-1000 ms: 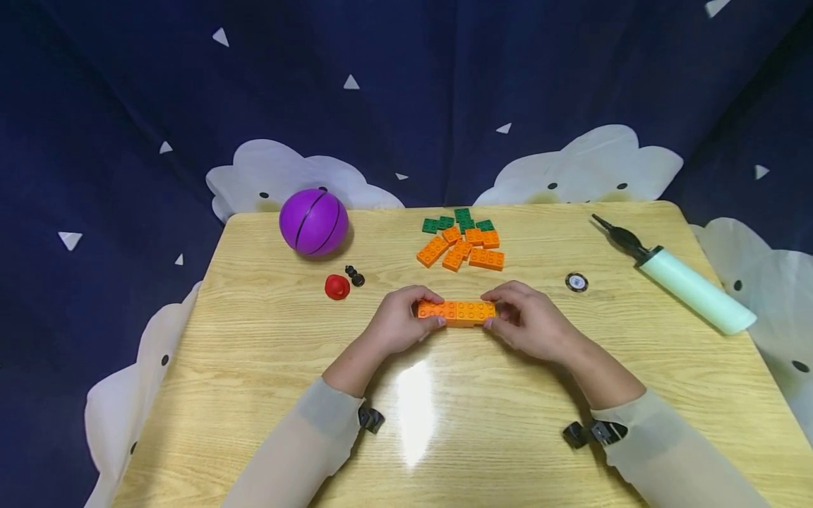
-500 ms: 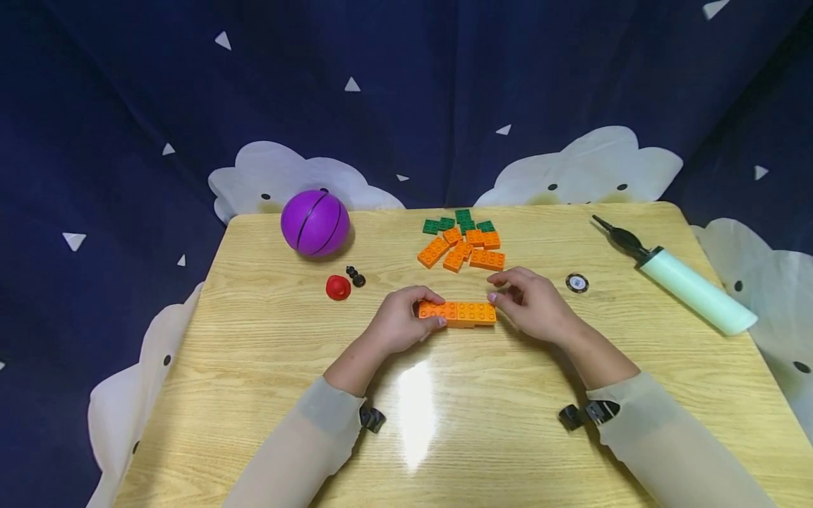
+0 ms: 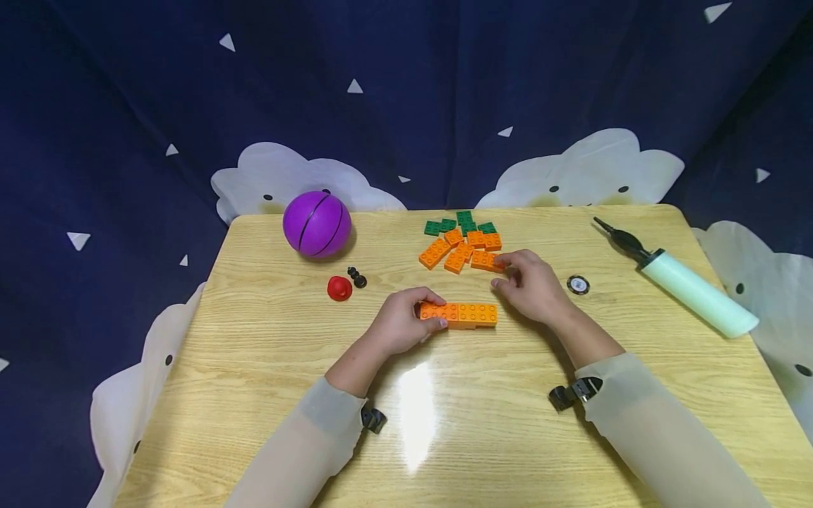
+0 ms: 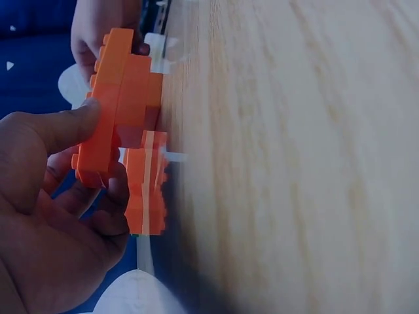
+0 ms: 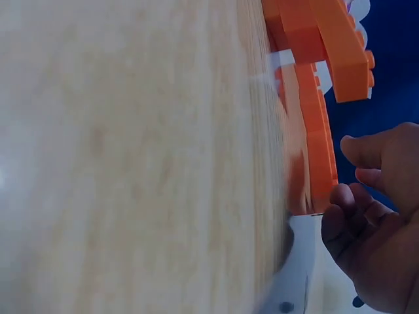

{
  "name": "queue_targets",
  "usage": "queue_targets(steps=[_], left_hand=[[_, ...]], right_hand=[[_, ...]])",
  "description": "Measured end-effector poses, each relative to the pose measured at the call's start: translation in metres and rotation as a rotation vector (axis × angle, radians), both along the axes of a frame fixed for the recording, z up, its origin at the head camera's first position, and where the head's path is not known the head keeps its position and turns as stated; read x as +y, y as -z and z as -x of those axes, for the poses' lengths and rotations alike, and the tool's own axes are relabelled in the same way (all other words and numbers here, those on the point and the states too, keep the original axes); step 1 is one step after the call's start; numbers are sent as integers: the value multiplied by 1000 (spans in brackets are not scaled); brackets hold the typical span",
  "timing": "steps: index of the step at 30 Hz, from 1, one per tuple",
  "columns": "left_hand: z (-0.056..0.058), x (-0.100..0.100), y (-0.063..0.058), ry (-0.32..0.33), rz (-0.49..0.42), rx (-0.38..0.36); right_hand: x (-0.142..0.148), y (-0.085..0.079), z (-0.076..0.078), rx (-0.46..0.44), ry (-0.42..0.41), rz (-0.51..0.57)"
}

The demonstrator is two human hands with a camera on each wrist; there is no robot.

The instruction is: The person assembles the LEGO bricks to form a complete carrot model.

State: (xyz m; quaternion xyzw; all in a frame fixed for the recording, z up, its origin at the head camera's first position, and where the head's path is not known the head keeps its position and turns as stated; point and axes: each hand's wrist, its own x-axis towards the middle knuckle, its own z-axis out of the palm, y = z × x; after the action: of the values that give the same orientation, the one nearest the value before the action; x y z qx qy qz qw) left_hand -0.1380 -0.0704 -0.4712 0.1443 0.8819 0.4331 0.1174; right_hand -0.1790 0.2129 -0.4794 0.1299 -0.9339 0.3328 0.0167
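Head view: I see left hand point(image 3: 406, 321) gripping left end of orange brick assembly point(image 3: 471, 315) on table point(image 3: 254, 367). Right hand point(image 3: 532, 286) at right end of loose orange brick point(image 3: 485, 261), green bricks point(image 3: 464, 217) farther back. Left wrist view: thumb point(image 4: 62, 131) and fingers point(image 4: 110, 219) pinch assembly, stepped along underside. Right wrist view: right hand holds nothing, thumb parted from curved fingers; fingertips beside loose orange brick, contact I can't confirm.
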Motion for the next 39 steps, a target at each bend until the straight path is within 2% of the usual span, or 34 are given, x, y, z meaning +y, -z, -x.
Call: queue_targets(steps=[7, 14, 23, 32, 39], left_hand=[[0, 2, 1, -4, 0, -8], [0, 3, 2, -1, -14, 9], [0, 3, 3, -1, -8, 6], [0, 1, 2, -4, -4, 3], [1, 0, 1, -5, -11, -4]], right_hand=[[1, 4, 14, -25, 46, -18], [3, 7, 21, -21, 41, -28], [5, 8, 29, -84, 45, -64], [4, 6, 27, -90, 58, -61], [5, 1, 17, -63, 51, -51]])
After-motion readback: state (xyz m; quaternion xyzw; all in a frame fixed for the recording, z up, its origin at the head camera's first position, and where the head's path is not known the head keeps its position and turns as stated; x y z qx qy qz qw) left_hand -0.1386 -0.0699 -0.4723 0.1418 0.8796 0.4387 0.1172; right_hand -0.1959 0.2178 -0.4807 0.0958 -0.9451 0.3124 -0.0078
